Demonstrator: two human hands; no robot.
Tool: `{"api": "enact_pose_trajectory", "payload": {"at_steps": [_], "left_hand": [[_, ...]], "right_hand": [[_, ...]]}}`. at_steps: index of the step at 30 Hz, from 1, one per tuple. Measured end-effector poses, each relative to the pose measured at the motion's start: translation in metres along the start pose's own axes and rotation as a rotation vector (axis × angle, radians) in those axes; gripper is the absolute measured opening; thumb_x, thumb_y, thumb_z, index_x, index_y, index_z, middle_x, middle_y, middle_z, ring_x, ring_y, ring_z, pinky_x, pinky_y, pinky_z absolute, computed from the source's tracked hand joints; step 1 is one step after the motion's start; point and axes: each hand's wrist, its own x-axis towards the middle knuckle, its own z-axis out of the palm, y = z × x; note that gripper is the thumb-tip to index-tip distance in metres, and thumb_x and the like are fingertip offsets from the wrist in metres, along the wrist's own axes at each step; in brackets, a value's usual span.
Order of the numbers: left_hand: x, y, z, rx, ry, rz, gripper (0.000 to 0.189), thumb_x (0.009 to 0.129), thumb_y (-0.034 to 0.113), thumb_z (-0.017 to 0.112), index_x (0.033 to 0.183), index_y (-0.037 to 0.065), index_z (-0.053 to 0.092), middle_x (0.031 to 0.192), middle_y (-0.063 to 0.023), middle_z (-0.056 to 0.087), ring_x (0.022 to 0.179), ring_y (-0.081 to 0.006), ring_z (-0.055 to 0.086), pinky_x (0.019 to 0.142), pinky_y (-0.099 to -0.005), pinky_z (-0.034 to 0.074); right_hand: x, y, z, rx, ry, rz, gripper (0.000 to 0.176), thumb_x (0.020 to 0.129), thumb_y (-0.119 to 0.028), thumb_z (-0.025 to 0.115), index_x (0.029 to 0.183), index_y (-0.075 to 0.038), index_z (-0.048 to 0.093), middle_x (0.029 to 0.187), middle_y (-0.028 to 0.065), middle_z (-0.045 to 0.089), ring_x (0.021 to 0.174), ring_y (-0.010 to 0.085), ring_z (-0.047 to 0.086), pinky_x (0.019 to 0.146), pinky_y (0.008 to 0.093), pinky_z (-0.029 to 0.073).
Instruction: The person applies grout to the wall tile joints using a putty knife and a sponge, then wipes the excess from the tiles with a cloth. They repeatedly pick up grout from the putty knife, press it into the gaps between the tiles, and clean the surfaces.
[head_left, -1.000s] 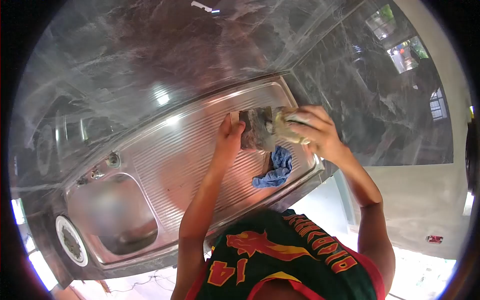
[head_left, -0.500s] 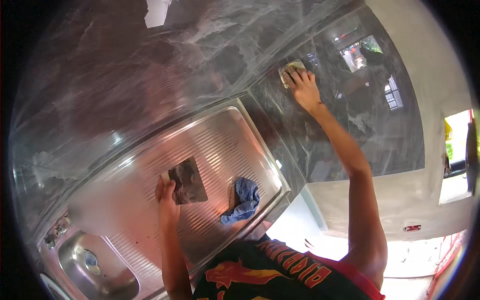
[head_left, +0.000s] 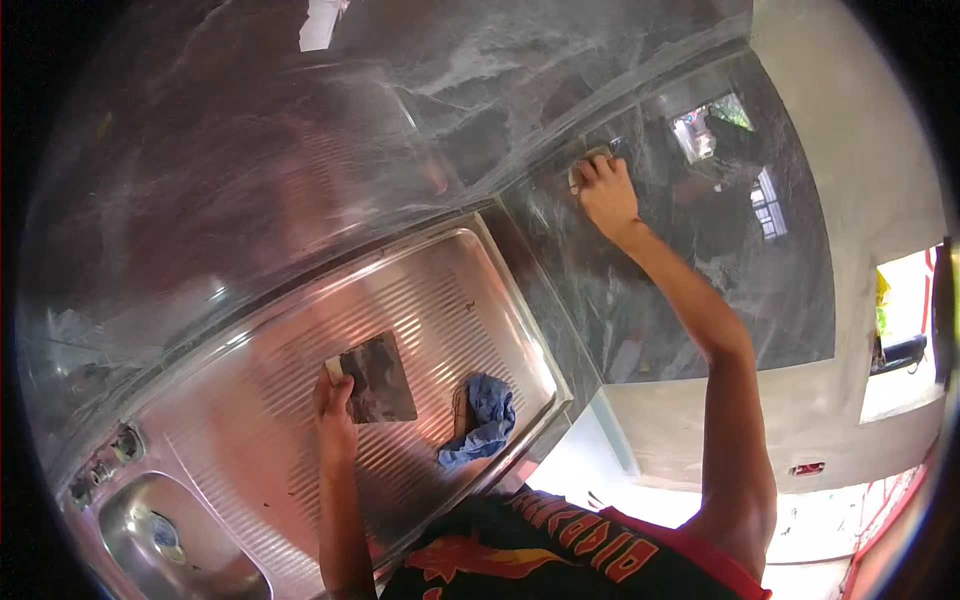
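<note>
My right hand (head_left: 608,197) grips a small, square, stained sponge (head_left: 590,165) and presses it against the dark marbled tile (head_left: 690,270) of the side wall. The fingers cover much of the sponge. Over the ribbed drainboard of the steel sink (head_left: 300,400), my left hand (head_left: 336,405) is closed on the edge of a flat square plate (head_left: 376,378), dark and shiny with a pale strip along the gripped side. A crumpled blue cloth (head_left: 487,415) lies on the drainboard to the right of that plate.
The sink basin (head_left: 200,530) is at lower left, with a roundish object at its drain, beside fittings (head_left: 125,442) at the back edge. Dark tiled wall (head_left: 280,150) rises behind the sink. Bare plaster (head_left: 890,170) surrounds the side tiles, with a red-marked wall box (head_left: 808,468) low down.
My right hand has shifted slightly downward with the sponge, which now shows less of its face. My left hand still holds the plate over the drainboard. The camera view has shifted a little.
</note>
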Motion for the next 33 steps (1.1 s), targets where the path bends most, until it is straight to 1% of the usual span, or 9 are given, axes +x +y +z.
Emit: {"api": "enact_pose_trajectory", "payload": {"at_steps": [2,5,9,11,15,17,24,29,33], "left_hand": [[0.002,-0.001,0.0,-0.166,-0.004,-0.092,0.035,0.084,0.01,0.049,0.116,-0.002,0.046,0.105,-0.0065,0.05,0.096,-0.0152,0.046,0.089,-0.0263,0.032],[-0.004,0.007,0.009,-0.052,-0.117,-0.02,0.034,0.082,0.009,0.049,0.114,-0.002,0.047,0.102,-0.0051,0.051,0.095,-0.0144,0.046,0.087,-0.0255,0.033],[-0.004,-0.002,0.021,-0.014,-0.172,0.083,0.032,0.081,0.009,0.048,0.111,-0.001,0.048,0.1,-0.0043,0.052,0.094,-0.0138,0.046,0.085,-0.0247,0.033],[-0.006,0.002,0.022,-0.252,-0.127,-0.155,0.031,0.082,0.009,0.047,0.111,-0.001,0.049,0.101,-0.005,0.052,0.095,-0.014,0.046,0.086,-0.0248,0.033],[-0.014,0.013,0.014,-0.263,-0.029,-0.177,0.031,0.083,0.01,0.047,0.112,-0.001,0.049,0.102,-0.0055,0.052,0.095,-0.0143,0.046,0.086,-0.0255,0.033],[-0.015,0.01,0.007,-0.365,0.039,-0.282,0.032,0.083,0.01,0.046,0.113,-0.002,0.048,0.102,-0.0057,0.052,0.095,-0.0147,0.046,0.087,-0.0259,0.033],[-0.005,0.01,0.008,-0.135,-0.095,-0.125,0.034,0.083,0.009,0.046,0.115,-0.002,0.047,0.103,-0.0067,0.053,0.096,-0.015,0.047,0.087,-0.0254,0.034],[-0.006,0.025,0.007,-0.45,-0.015,-0.231,0.037,0.083,0.007,0.045,0.119,-0.001,0.045,0.109,-0.007,0.052,0.1,-0.0171,0.048,0.089,-0.0283,0.035],[-0.006,0.035,0.014,-0.393,0.005,-0.261,0.039,0.083,0.006,0.045,0.121,0.0,0.043,0.112,-0.0069,0.05,0.103,-0.0175,0.047,0.09,-0.0299,0.035]], "right_hand": [[-0.006,0.014,0.006,0.02,0.425,0.03,0.017,0.069,-0.017,0.056,0.078,-0.009,0.068,0.105,0.003,0.051,0.094,0.0206,0.044,0.077,0.0373,0.035],[-0.001,0.031,0.017,0.0,0.487,0.015,0.016,0.07,-0.016,0.055,0.075,-0.007,0.067,0.105,0.0035,0.051,0.094,0.0212,0.044,0.078,0.0381,0.035],[0.002,0.031,0.01,-0.052,0.23,-0.046,0.016,0.07,-0.017,0.055,0.074,-0.007,0.068,0.106,0.0034,0.051,0.095,0.0217,0.044,0.079,0.0386,0.034],[0.005,0.025,-0.01,-0.054,0.027,-0.046,0.016,0.071,-0.017,0.055,0.074,-0.008,0.068,0.106,0.0029,0.051,0.097,0.0221,0.043,0.08,0.0386,0.034],[0.012,0.032,-0.023,-0.064,0.04,-0.046,0.016,0.071,-0.017,0.055,0.075,-0.008,0.068,0.107,0.0025,0.051,0.098,0.0222,0.043,0.08,0.0384,0.034],[0.005,0.041,-0.007,-0.114,0.303,0.008,0.016,0.071,-0.017,0.055,0.077,-0.008,0.067,0.107,0.003,0.051,0.097,0.0222,0.043,0.08,0.0373,0.035],[-0.007,0.043,-0.01,-0.085,0.181,-0.05,0.017,0.07,-0.016,0.055,0.077,-0.007,0.067,0.106,0.004,0.05,0.094,0.0227,0.043,0.078,0.0362,0.036],[-0.006,0.059,-0.018,-0.061,0.366,0.058,0.016,0.069,-0.016,0.056,0.076,-0.006,0.067,0.106,0.0039,0.05,0.093,0.0228,0.044,0.077,0.036,0.036],[-0.01,0.076,-0.001,-0.137,0.283,-0.052,0.017,0.068,-0.016,0.056,0.077,-0.006,0.067,0.102,0.003,0.051,0.092,0.0231,0.044,0.077,0.0368,0.036]]}}
